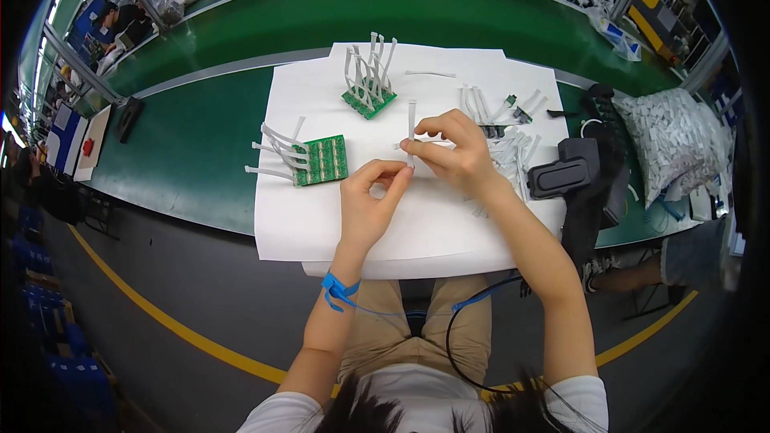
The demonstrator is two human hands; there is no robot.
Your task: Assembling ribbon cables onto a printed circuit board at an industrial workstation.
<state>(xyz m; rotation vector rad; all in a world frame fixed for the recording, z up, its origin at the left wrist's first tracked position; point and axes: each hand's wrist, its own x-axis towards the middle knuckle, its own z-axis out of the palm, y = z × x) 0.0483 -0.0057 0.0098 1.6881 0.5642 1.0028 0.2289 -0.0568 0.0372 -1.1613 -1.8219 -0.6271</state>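
Note:
Between my two hands a narrow white flat ribbon cable (412, 116) stands nearly upright over the white paper. My left hand (370, 199) pinches its lower end between thumb and forefinger. Higher up, my right hand (455, 152) grips the same strip with its fingertips. To the left lies a green circuit board panel (322, 160) with several white ribbon cables sticking out of its left side. Farther back, another green circuit board (370, 100) carries several cables that rise in loops. A pile of loose white cables (509, 152) lies just right of my right hand.
White paper (297, 228) covers the green bench (192, 144). A single cable (431, 74) lies at the back. On the right are a black device (561, 176) and a clear bag (678, 140) of white parts. A blue wrist strap (338, 290) with a cord circles my left wrist.

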